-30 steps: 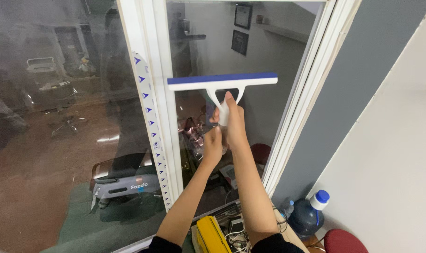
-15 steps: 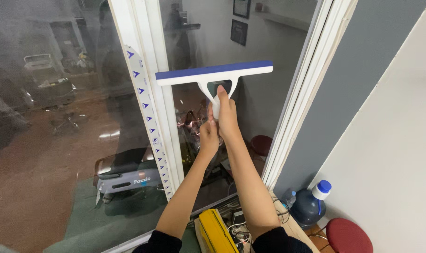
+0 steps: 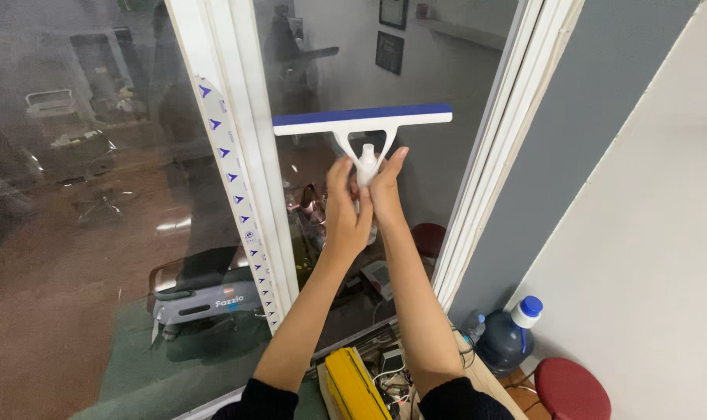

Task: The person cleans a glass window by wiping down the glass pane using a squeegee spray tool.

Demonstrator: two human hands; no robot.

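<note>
We clasp our left hand (image 3: 345, 206) and right hand (image 3: 384, 190) together around the handle of the white plastic squeegee with its blue rubber blade (image 3: 361, 118), pressed flat against the glass window pane (image 3: 415, 62) directly above our raised hands.
</note>
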